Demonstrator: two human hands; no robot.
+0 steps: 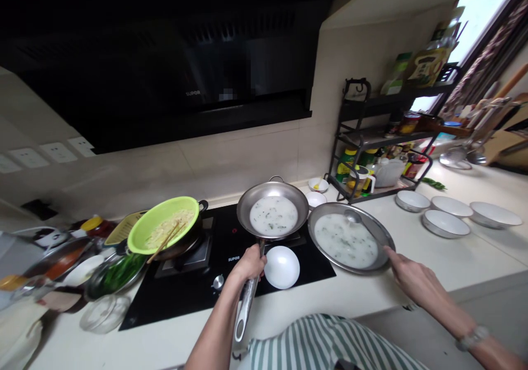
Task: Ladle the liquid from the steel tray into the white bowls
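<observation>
My left hand is closed round the long metal handle of a steel pan that sits on the black cooktop and holds white soup with green bits. My right hand holds the near right rim of a wide metal basin on the counter; the basin holds the same white soup, and a metal ladle rests in it. An upturned white bowl lies on the cooktop between my hands.
A green bowl of noodles with chopsticks sits on a pot at the left, beside dishes of greens. Several empty white bowls stand at the right. A black condiment rack stands at the wall, under a dark range hood.
</observation>
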